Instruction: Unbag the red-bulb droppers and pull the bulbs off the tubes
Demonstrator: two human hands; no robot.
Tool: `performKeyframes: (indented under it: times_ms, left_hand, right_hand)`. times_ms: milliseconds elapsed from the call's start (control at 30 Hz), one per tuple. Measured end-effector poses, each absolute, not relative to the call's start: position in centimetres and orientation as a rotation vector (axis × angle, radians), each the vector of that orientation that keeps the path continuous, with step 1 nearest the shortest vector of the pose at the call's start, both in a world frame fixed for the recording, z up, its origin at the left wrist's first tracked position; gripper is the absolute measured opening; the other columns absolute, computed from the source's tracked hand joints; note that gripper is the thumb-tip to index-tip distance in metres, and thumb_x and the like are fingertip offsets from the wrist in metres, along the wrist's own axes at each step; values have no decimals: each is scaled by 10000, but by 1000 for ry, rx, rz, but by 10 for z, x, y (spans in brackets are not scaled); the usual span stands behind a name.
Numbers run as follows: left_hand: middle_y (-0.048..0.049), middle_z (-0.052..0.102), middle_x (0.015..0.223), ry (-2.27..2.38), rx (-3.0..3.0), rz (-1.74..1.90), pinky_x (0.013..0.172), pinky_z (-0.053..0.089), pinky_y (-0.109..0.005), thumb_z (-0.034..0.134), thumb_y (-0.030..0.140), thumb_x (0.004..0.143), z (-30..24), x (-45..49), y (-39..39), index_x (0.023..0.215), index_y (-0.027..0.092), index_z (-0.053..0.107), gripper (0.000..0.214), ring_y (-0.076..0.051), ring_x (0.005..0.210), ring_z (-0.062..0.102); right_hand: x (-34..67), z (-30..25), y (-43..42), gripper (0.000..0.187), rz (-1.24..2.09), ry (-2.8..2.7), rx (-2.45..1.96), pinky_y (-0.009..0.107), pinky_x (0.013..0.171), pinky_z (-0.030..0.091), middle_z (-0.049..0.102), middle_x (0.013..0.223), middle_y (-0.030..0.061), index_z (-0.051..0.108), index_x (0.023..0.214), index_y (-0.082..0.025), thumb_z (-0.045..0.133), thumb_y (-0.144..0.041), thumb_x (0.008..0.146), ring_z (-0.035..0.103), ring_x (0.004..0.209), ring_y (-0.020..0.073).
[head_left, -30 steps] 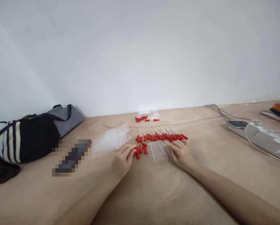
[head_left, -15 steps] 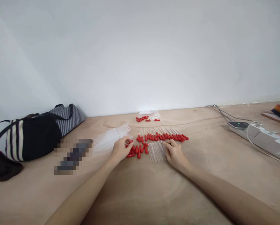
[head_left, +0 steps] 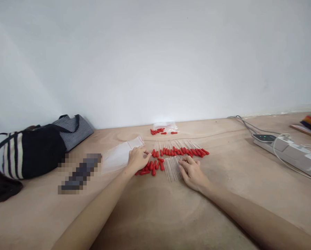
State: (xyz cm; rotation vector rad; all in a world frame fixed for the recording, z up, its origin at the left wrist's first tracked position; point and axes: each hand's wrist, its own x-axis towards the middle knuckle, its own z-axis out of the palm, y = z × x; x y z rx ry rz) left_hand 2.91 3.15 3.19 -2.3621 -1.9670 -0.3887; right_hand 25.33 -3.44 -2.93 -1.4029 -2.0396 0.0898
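Note:
My left hand (head_left: pixel 139 158) is at the left end of a row of glass droppers with red rubber bulbs (head_left: pixel 181 151), its fingers bent down and together. Whatever they grip is hidden. Just below it lies a loose pile of red rubber bulbs (head_left: pixel 154 166), partly covered by the hand. To the right of the pile, thin clear glass tubes (head_left: pixel 172 169) lie side by side. Over their right edge, my right hand (head_left: pixel 193 172) has thumb and fingers curled inward. I cannot make out whether a tube is between them.
A clear zip bag (head_left: pixel 119 156) lies left of my left hand. Toward the wall are more red bulbs (head_left: pixel 157 131) and another plastic bag (head_left: pixel 165 126). A dark bag (head_left: pixel 43 149) and a blurred-out object (head_left: pixel 82 173) are at left. A power strip (head_left: pixel 290 152) with cables stands at right.
My left hand has turned over and shifted slightly toward the dropper row; the red bulb seen at its fingertips is now out of sight. My right hand's fingers have curled lower over the tubes.

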Motion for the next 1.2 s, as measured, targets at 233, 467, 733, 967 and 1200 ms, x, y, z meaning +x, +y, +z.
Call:
performKeyframes:
  times_ms: [233,467,733,967,1200]
  left_hand:
    - [-124,636,929,-2207,-2242,-169,803,362,-410,495,486,696,28,51,71,690,193,673,343,-323,987,502]
    - [-150,635,952,-2334,-2174,-67,744,391,-394,512,415,697,26,51,84,822,158,642,313,-327,963,531]
    - [-74,600,953,-1951,-2300,-313,789,333,-346,369,299,857,41,39,25,833,176,583,248,-240,977,485]
    - [-31,586,704,-1044,-2452,-602,667,285,-313,405,234,872,-3,40,-22,714,152,533,219,-178,695,488]
    - [-33,620,814,-930,-2550,-815,717,267,-317,397,227,878,-8,58,-33,810,158,544,176,-164,760,501]
  right_hand:
    - [260,-22,-36,314,148,-1922,-1388,335,760,269,553,856,55,614,837,-199,310,-269,867,503,865,170]
    - [265,-20,-32,314,96,-1774,-1375,330,743,264,577,814,41,622,776,-199,328,-264,866,525,831,162]
    - [266,-22,-32,187,-267,-1771,-1228,362,788,262,605,862,50,619,910,-216,463,-257,814,526,846,178]
    - [255,-15,-40,242,-653,-1951,-986,391,914,154,638,952,10,564,1036,-262,547,-303,797,521,942,162]
    - [250,-25,-40,190,-723,-2082,-891,397,914,115,557,560,-65,604,906,-264,496,-151,797,491,678,87]
